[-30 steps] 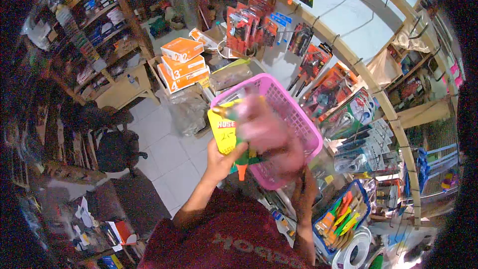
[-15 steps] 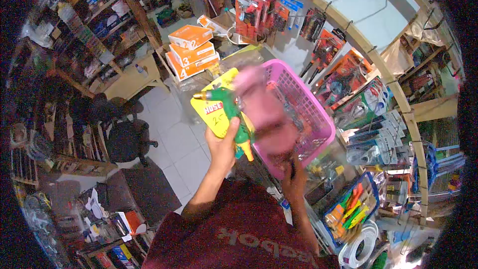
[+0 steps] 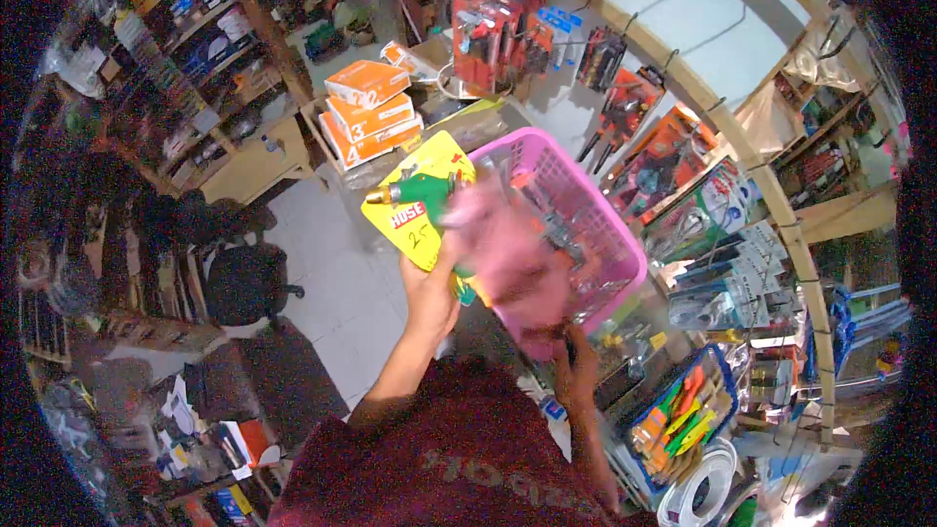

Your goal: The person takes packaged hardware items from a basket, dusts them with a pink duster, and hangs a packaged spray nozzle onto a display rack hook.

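Note:
My left hand [image 3: 431, 295] is closed around a green hose nozzle [image 3: 429, 190] with a brass tip, mounted on a yellow card [image 3: 415, 234] marked "HOSE" and "25". The card is tilted toward me. A pink cloth duster [image 3: 517, 263], blurred by motion, is in my right hand [image 3: 578, 371], gripped by its dark handle end. Its far end overlaps the lower part of the nozzle and hides it. Behind the duster stands a pink plastic basket [image 3: 632, 268] with packaged items inside, their kind hard to make out.
Stacked orange-and-white boxes [image 3: 376, 117] stand beyond my left hand. Carded tools [image 3: 488, 39] hang at the back. At the right lie a blue tray [image 3: 732, 390] of colourful-handled cutters and a white coil of hose [image 3: 698, 488]. A black chair [image 3: 244, 283] stands on the tiled floor at left.
The duster has swung left over the nozzle, covering its lower body. The nozzle and card have shifted slightly left. The whole view has moved a little.

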Demonstrator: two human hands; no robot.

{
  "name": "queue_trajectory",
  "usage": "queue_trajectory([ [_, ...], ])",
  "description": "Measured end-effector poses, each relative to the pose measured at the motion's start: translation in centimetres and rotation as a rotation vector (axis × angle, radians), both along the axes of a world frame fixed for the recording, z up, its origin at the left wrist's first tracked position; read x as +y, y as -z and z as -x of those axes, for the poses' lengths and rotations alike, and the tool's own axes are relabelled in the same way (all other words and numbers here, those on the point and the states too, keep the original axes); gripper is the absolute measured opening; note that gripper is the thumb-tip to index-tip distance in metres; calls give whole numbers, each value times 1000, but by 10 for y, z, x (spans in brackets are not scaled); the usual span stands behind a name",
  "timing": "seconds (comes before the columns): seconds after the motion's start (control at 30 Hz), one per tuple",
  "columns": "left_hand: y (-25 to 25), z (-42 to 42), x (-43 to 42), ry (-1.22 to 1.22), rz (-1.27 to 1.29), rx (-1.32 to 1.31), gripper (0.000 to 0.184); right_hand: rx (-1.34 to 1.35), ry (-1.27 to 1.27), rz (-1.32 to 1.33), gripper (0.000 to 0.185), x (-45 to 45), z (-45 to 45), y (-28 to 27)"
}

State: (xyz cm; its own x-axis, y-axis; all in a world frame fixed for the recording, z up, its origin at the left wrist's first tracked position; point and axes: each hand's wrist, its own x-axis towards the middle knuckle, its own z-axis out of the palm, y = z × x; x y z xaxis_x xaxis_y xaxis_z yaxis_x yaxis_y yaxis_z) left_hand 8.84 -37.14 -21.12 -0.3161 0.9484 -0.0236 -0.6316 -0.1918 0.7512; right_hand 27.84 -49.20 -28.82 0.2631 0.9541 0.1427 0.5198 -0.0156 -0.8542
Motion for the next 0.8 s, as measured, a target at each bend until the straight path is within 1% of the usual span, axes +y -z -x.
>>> queue_trajectory([
  [0.07, -13, -8, 3, 71, -24, -43, 25, 175, 194, -174, 29, 11, -7, -1],
  [0.13, -20, -12, 2, 113, -30, -66, 24, 625, 402, -145, 27, 1, -6, 8],
  [0.2, -20, -19, 10, 135, -58, -94, 23, 267, 227, -149, 24, -1, -6, 15],
  [0.23, -15, -22, 15, 85, -45, -60, 22, 81, 142, -143, 22, -3, -8, 17],
  [0.3, -24, -28, 20, 153, -43, -129, 23, -94, 158, -131, 21, -5, -13, 12],
  [0.33, -30, -29, 22, 177, -39, -162, 23, -79, 253, -133, 20, -4, -12, -4],
  [0.4, -28, -31, 25, 165, -49, -109, 25, -53, 297, -71, 21, -11, -10, -12],
  [0.47, -24, -32, 29, 176, -55, -33, 26, -48, 185, 36, 22, -20, -21, -11],
  [0.5, -30, -35, 30, 141, -43, -5, 26, -180, 89, -205, 21, -12, -16, -27],
  [0.53, -30, -37, 30, 159, -43, 8, 26, -156, 149, -136, 21, -18, -19, -23],
  [0.57, -29, -37, 32, 172, -46, 23, 27, -130, 205, -71, 22, -27, -24, -14],
  [0.63, -27, -37, 35, 193, -36, 36, 27, 124, 310, 5, 24, -30, -27, -4],
  [0.67, -25, -38, 36, 204, -23, 33, 27, 352, 365, 15, 24, -30, -27, 0],
  [0.73, -21, -41, 38, 193, -16, 55, 27, 596, 411, 78, 26, -31, -20, 0],
  [0.8, -13, -48, 40, 131, -35, 89, 26, 613, 369, 178, 27, -31, -15, -12],
])
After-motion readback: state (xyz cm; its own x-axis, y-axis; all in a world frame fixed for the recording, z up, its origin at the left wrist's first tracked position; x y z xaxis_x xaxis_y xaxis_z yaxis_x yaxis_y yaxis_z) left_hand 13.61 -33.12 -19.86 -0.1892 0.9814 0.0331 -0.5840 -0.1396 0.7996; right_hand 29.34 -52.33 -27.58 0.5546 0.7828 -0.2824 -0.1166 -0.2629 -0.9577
